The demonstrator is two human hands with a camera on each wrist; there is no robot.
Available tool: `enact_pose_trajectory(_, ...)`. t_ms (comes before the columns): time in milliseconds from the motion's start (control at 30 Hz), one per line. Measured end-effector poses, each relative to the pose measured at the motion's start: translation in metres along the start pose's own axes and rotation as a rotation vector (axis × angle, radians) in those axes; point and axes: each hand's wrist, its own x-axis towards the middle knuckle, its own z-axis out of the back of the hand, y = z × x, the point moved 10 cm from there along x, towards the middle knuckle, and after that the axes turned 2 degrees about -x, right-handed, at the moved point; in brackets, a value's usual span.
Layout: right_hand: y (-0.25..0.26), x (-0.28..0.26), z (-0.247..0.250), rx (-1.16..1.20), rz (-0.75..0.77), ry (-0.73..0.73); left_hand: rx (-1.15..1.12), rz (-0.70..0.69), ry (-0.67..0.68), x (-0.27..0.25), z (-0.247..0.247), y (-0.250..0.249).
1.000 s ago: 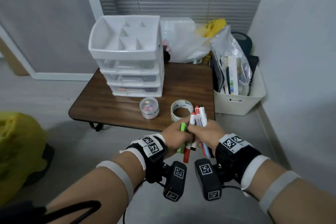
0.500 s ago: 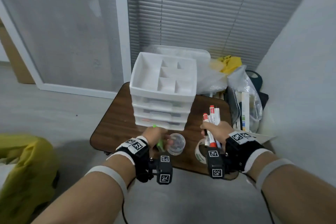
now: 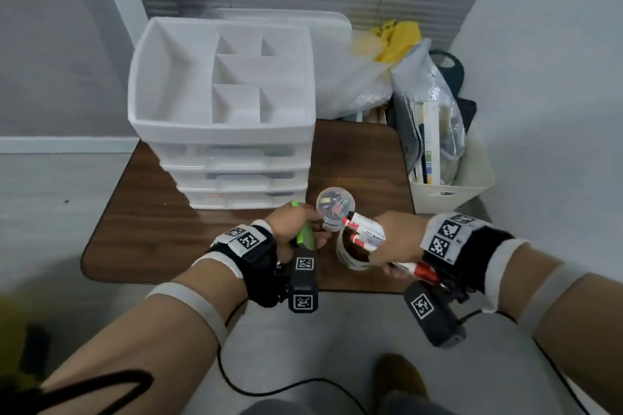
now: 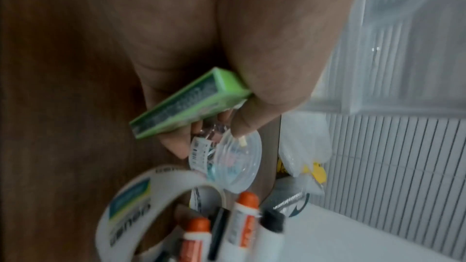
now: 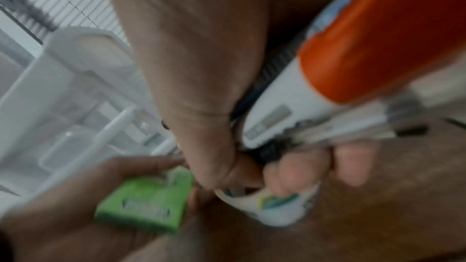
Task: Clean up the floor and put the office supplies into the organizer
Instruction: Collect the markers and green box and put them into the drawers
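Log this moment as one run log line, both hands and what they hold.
left hand: grips green box, fingers on clip jar | right hand: holds markers, tape roll | organizer: top tray empty

Glossy white plastic organizer [image 3: 222, 131] on a smooth, dark wood-grain table [image 3: 141, 232].

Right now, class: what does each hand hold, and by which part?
Left hand: flat green box, gripped at one end. Right hand: bundle of white red-capped markers, gripped mid-barrel.
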Motion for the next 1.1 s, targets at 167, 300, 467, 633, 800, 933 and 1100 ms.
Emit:
enact_pose_trajectory(167,-0.019,0.021,0.028,-0.025,-0.002,-0.202,-0.135,-0.102,-0.063,0.026,-0.020,-0.010)
enact_pose_trajectory(300,-0.027,0.038,0.068,-0.023,-0.047,-0.391,-0.207,-0.090,-0.074,0.031,-0.016,-0.011)
enact_pose_trajectory(467,-0.006,0.040,0.096,-0.102,-0.001,-0.580,-0.316,-0.051,-0.028,0.020,0.014,-0.001)
enact_pose_trajectory(633,0.061,0.021,0.053,-0.045,0.342,-0.576,-0.519,-0.182,-0.166,-0.011,0.075,-0.006)
enact_pose_trajectory(800,0.117,0.023,0.011,-0.109,0.508,-0.452,-0.639,-0.314,-0.199,-0.030,0.119,-0.012)
enact_pose_trajectory(933,0.136,0.029,0.000,-0.265,0.545,-0.480,-0.673,-0.377,-0.262,-0.036,0.130,-0.015)
enact_pose_trajectory(1100,0.131,0.035,0.004,-0.366,0.482,-0.487,-0.691,-0.336,-0.259,-0.028,0.125,-0.016)
